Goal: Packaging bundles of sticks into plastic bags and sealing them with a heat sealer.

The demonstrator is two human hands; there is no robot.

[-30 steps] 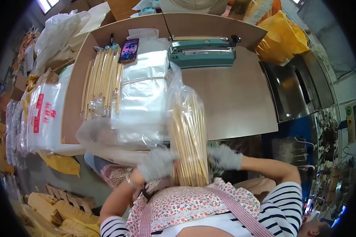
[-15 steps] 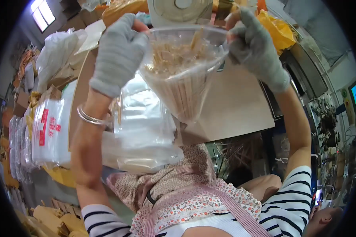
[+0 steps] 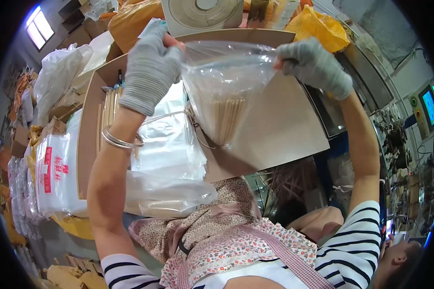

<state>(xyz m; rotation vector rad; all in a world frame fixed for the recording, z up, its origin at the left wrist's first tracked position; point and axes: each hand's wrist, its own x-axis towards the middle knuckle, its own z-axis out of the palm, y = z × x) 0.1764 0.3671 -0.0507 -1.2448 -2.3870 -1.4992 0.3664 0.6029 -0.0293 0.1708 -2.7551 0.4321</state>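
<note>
A clear plastic bag [image 3: 226,74] with a bundle of thin wooden sticks [image 3: 229,118] in its lower part hangs between my two gloved hands. My left hand [image 3: 154,62], in a grey glove with bare fingertips, is closed on the bag's upper left corner. My right hand [image 3: 318,65], gloved the same way, pinches its upper right edge. The bag's top is stretched between them. Below it lies a brown cardboard sheet [image 3: 284,130]. Beside my left forearm is a stack of clear bags [image 3: 166,137], with a thin cord [image 3: 169,116] across it.
More wooden sticks [image 3: 110,106] stand in a cardboard box at the left. Wrapped white packs [image 3: 58,168] are stacked beyond it. A round-faced beige appliance [image 3: 202,14] and a yellow sack [image 3: 320,29] are at the back. A lit control panel [image 3: 425,106] and another person [image 3: 399,262] are at the right.
The bag's mouth, round and wide before, is now drawn out flatter. My right hand has moved lower. The sticks, spread out at the top before, now stand closer together.
</note>
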